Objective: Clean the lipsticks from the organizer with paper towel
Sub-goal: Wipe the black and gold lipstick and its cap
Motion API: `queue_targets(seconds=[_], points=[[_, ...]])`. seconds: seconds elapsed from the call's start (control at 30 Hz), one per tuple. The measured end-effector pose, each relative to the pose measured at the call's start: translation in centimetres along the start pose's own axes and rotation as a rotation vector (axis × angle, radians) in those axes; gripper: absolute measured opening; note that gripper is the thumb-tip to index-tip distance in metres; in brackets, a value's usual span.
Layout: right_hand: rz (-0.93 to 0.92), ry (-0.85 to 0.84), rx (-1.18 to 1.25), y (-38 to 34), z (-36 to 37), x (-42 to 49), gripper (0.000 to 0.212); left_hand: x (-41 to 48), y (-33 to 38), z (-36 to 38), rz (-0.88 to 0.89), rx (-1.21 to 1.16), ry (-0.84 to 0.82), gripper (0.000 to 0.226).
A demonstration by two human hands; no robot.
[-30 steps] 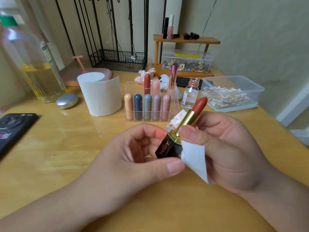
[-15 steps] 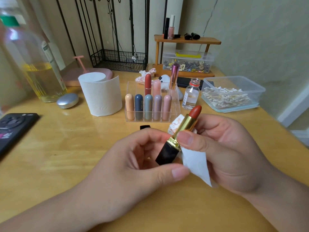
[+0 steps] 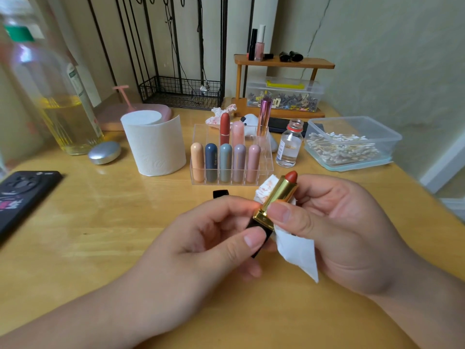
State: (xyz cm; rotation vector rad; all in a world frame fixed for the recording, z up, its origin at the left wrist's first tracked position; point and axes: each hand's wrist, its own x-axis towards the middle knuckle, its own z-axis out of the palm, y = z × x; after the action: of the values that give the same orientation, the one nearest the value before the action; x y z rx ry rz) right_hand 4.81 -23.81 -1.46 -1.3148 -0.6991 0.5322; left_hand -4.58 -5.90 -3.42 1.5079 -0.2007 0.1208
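Note:
An open lipstick (image 3: 278, 197) with a gold tube, black base and red-orange tip is held over the table between both hands. My left hand (image 3: 201, 250) pinches its black base. My right hand (image 3: 337, 230) grips the gold tube with the thumb on top, and also holds a stained piece of paper towel (image 3: 299, 250) behind it. The clear organizer (image 3: 264, 172) stands behind with several capped lipsticks (image 3: 225, 162) in it. The black cap (image 3: 221, 193) lies on the table just beyond my left fingers.
A paper towel roll (image 3: 156, 144) stands left of the organizer. A small glass bottle (image 3: 289, 144) and a tub of cotton swabs (image 3: 352, 144) sit to the right. A big oil bottle (image 3: 52, 96), silver tin (image 3: 104, 152) and a phone (image 3: 22, 195) are at left. Crumpled used tissue (image 3: 221, 114) lies behind.
The red bullet has sunk into the gold tube, now only its tip shows. My left hand has turned the base, hiding its label. Both hands stayed in place.

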Motion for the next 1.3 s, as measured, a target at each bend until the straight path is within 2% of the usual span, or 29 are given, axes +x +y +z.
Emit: queue_targets(seconds=[0.13, 0.23, 0.37, 0.57, 0.7, 0.8, 0.87, 0.93, 1.03, 1.13, 1.2, 1.3], points=[[-0.024, -0.013, -0.015, -0.1, 0.1, 0.1, 0.021, -0.1, -0.4, 0.2, 0.112, 0.291, 0.161, 0.048], [-0.034, -0.011, -0.042, -0.1, 0.2, 0.0, 0.026, 0.0, -0.3, -0.1, 0.179, 0.461, 0.252, 0.044], [-0.021, 0.032, -0.087, -0.2, 0.0, 0.0, 0.023, -0.1, -0.2, -0.3, 0.192, 0.466, 0.249, 0.031], [-0.017, 0.041, -0.089, -0.2, 0.0, 0.0, 0.017, -0.2, -0.1, -0.1, 0.038, 0.11, 0.085, 0.026], [-0.012, 0.018, -0.069, -0.2, 0.2, 0.1, 0.018, -0.4, -0.1, 0.2, 0.112, 0.383, 0.166, 0.046], [-0.013, 0.008, -0.054, -0.2, 0.5, -0.1, 0.009, -0.3, -0.3, 0.1, 0.15, 0.531, 0.241, 0.045], [-0.013, 0.01, -0.054, -0.1, 0.4, -0.1, 0.011, -0.3, -0.5, -0.1, 0.166, 0.562, 0.253, 0.04], [-0.016, -0.005, -0.088, -0.1, 0.3, -0.1, 0.019, -0.2, -0.5, -0.4, 0.146, 0.515, 0.194, 0.034], [0.011, -0.002, -0.128, -0.2, 0.2, -0.1, 0.024, -0.1, -0.5, -0.8, -0.006, 0.26, 0.016, 0.025], [0.022, -0.005, -0.148, -0.2, 0.1, 0.0, 0.025, -0.1, -0.5, -0.9, -0.024, 0.273, -0.053, 0.02], [0.035, 0.036, -0.156, -0.4, 0.3, 0.1, 0.022, 0.0, -0.1, -1.1, 0.063, 0.412, 0.032, 0.027], [0.045, 0.126, -0.221, -0.2, 0.6, 0.4, 0.017, 0.7, 0.3, -2.2, 0.171, 0.568, 0.296, 0.024]])
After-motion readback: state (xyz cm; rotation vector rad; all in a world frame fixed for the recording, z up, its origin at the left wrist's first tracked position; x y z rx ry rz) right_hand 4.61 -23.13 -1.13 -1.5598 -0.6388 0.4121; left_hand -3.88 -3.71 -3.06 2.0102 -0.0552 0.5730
